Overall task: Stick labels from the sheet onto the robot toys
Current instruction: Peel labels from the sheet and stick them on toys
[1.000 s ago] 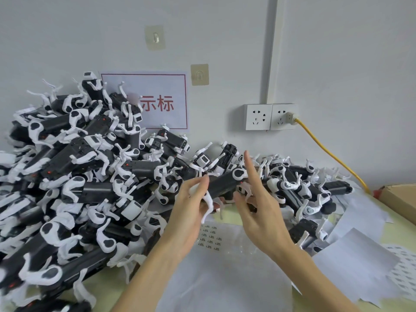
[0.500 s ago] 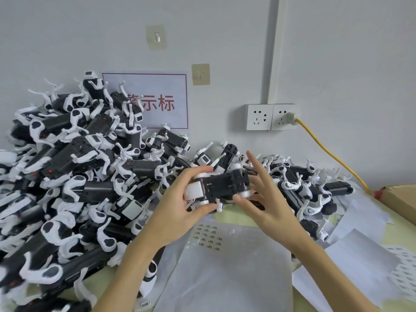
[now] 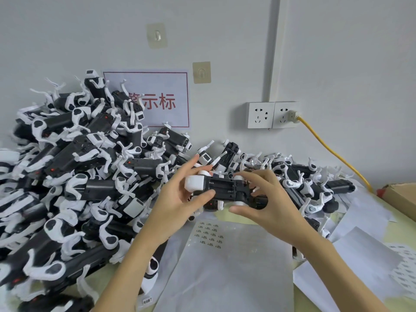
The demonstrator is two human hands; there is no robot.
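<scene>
A black and white robot toy (image 3: 221,188) is held belly-up above the table, its battery bay facing me. My left hand (image 3: 180,199) grips its white head end, thumb on the front, fingers behind. My right hand (image 3: 267,199) curls round its rear end, fingers on top and thumb below. Under the hands lies the label sheet (image 3: 225,266), with a small block of printed labels (image 3: 210,235) near its top left.
A tall heap of robot toys (image 3: 74,176) fills the left and back of the table; more toys (image 3: 315,188) lie at the right. Peeled backing sheets (image 3: 364,255) cover the right side. A cardboard box (image 3: 400,199) sits far right, and a yellow cable (image 3: 333,152) runs from the wall socket.
The toy has been turned over, so its battery bay now faces up. Both hands shifted from a loose hold with straight fingers to a curled grip at either end.
</scene>
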